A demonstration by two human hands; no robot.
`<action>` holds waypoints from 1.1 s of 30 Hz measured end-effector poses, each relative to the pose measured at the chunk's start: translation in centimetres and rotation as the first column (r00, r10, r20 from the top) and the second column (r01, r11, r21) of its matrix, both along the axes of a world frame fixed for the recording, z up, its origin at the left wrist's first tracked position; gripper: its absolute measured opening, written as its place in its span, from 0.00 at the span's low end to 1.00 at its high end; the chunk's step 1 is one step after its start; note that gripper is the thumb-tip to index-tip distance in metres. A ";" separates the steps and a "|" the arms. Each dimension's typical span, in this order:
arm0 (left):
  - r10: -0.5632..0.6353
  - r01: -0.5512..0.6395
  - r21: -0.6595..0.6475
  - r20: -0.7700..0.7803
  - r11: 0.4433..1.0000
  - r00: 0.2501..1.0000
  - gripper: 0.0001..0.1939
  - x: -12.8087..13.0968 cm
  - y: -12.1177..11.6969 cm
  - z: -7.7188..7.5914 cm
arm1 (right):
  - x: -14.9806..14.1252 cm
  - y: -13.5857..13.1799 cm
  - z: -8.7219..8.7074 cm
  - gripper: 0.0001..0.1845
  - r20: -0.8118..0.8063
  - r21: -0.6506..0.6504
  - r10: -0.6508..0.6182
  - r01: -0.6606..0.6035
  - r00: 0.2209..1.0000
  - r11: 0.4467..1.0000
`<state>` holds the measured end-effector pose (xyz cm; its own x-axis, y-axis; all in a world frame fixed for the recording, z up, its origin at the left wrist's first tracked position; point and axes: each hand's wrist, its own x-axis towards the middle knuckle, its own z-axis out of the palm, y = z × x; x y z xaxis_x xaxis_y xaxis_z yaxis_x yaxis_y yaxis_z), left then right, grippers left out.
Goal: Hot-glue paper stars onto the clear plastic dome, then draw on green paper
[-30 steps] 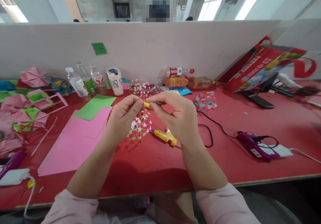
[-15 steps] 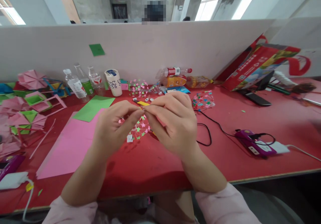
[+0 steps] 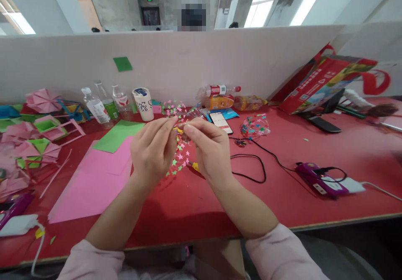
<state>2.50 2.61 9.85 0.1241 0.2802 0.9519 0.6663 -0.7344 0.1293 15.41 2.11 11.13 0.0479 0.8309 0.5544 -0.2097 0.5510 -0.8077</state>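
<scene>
Above the red counter, near the middle, the left hand and the right hand face each other, fingertips close together with a narrow gap between. On each hand the thumb is drawn in toward the fingers as in a pinch; whether anything small is held there is too hard to make out. A yellow strip shows in that gap, and I cannot tell whether it is touched or simply lies behind.

Below the fingers is the clear plastic piece with pink and green stars, seen between the hands and partly covered by the left one. Just to its right lies the yellow glue gun, nearer the body than the fingertips. Its nozzle points toward the stars, and its long axis slants back toward the body and rightward beneath the right hand, which looks to have the shorter reach to it.
</scene>
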 end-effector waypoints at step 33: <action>-0.249 0.630 -0.386 0.684 0.674 0.686 0.16 1.2 -1.1 0.2 | -0.7 -1.4 0.0 0.11 0.352 0.734 -0.760 0.343 0.546 0.587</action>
<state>3.73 1.53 10.01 -0.0857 0.8198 0.5662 -0.0530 -0.5712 0.8191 14.70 0.76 11.15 -0.1122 0.2958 0.9486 0.6916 0.7088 -0.1392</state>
